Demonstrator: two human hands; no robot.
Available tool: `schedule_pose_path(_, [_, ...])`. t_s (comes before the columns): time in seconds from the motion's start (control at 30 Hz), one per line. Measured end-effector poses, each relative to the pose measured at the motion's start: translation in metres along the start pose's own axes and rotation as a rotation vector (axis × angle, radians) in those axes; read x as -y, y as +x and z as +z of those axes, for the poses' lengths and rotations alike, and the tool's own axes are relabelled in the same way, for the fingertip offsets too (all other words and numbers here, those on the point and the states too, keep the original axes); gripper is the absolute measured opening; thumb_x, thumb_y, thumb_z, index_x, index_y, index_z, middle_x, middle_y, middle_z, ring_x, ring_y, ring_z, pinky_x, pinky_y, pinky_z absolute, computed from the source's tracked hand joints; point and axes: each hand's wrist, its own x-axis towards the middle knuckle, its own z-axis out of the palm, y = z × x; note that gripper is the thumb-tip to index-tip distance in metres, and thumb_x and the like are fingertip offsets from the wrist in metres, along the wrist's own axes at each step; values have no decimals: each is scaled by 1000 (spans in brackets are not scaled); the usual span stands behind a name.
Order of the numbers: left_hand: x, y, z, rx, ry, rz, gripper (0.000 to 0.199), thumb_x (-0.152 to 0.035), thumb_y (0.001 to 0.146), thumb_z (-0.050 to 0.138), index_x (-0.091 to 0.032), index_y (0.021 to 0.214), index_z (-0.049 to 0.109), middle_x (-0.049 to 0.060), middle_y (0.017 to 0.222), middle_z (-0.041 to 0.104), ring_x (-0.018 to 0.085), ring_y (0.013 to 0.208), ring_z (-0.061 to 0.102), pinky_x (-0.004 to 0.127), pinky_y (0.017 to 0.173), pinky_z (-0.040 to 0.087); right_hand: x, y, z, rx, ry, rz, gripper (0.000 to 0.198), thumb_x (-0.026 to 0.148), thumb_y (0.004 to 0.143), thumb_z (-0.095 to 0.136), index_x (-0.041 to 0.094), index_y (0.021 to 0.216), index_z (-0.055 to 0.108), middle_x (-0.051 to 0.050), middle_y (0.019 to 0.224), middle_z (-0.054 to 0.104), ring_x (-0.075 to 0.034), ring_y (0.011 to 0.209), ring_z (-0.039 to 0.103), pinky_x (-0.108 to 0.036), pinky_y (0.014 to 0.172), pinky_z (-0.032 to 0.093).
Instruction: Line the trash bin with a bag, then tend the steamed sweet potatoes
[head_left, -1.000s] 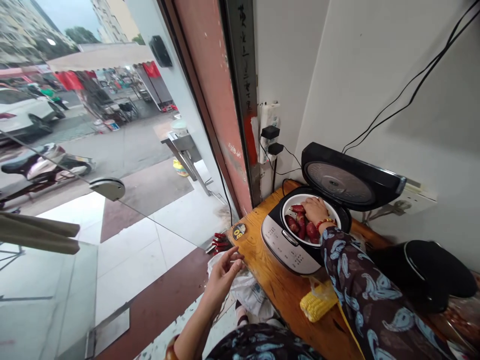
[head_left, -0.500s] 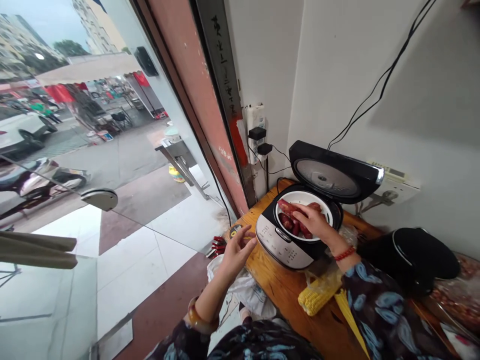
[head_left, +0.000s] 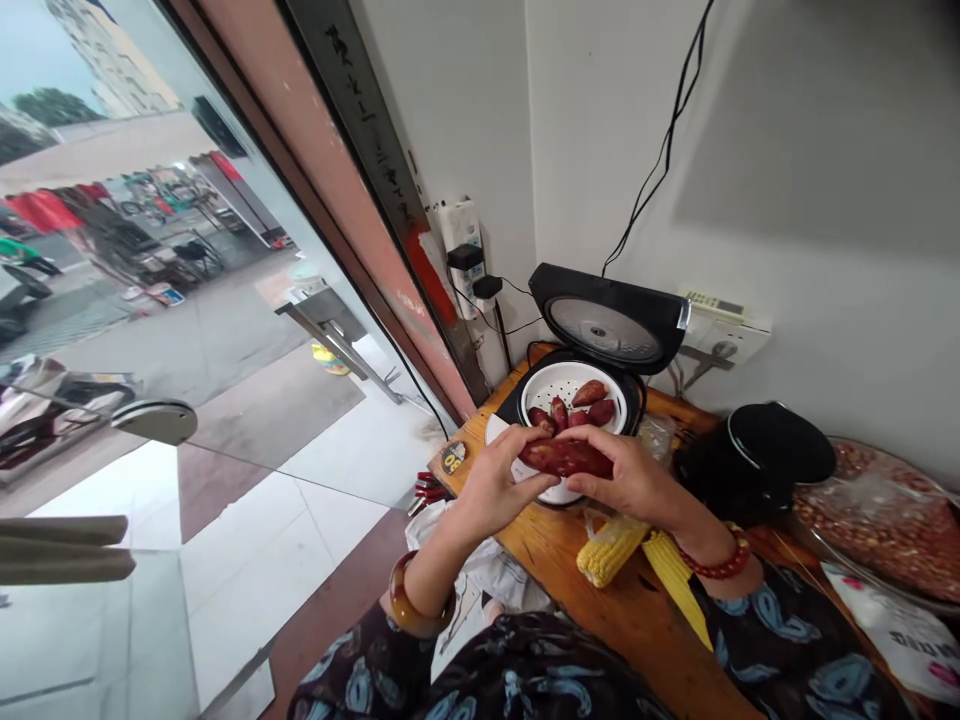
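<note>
Both hands now off the steamer basket (head_left: 559,378), left hand (head_left: 491,487) and right hand (head_left: 634,480) grip one sweet potato (head_left: 564,457) together; others remain inside.

Glossy black plastic cooker lid (head_left: 611,310), varnished wood table (head_left: 645,620), prob. matt sweet potato (head_left: 566,456).

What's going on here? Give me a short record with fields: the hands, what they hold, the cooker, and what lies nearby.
Left hand: grips one end of a sweet potato.
Right hand: grips its other end.
Cooker: lid up, white basket holding several more sweet potatoes.
Table: wooden.
Nearby: corn cobs beside the right wrist, black pot to the right.
</note>
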Motion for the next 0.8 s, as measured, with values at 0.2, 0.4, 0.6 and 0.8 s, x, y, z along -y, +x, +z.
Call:
schedule_pose_path(0.2, [-17, -2, 4, 25, -16, 88, 46, -32, 79, 70, -23, 122, 54, 8, 108, 66, 22, 99, 61, 36, 87, 48, 5, -18, -6, -2, -21, -39, 49, 52, 80, 65, 19, 116, 59, -3, 97, 70, -18, 82, 64, -28, 71, 49])
schedule_pose_path(0.4, [-23, -9, 19, -96, 35, 162, 35, -36, 86, 61, -21, 117, 55, 8, 100, 64, 21, 92, 60, 34, 81, 49, 10, -33, 1, -143, 37, -40, 44, 51, 81, 63, 22, 114, 61, -4, 97, 72, -20, 86, 66, -28, 70, 53])
schedule_pose_path(0.6, [-29, -14, 31, -183, 94, 188, 36, -31, 86, 62, -22, 119, 53, 8, 103, 63, 21, 96, 60, 34, 83, 49, 10, -44, 10, -285, 50, -35, 41, 51, 80, 63, 23, 110, 62, -3, 95, 72, -19, 84, 67, -28, 73, 54])
schedule_pose_path(0.8, [-41, -15, 39, -393, -1, 110, 33, -32, 83, 66, -24, 114, 57, 6, 103, 64, 21, 96, 60, 35, 87, 48, 13, -53, 20, -428, 100, -86, 42, 46, 82, 64, 24, 117, 57, -4, 104, 69, -20, 91, 65, -29, 80, 53])
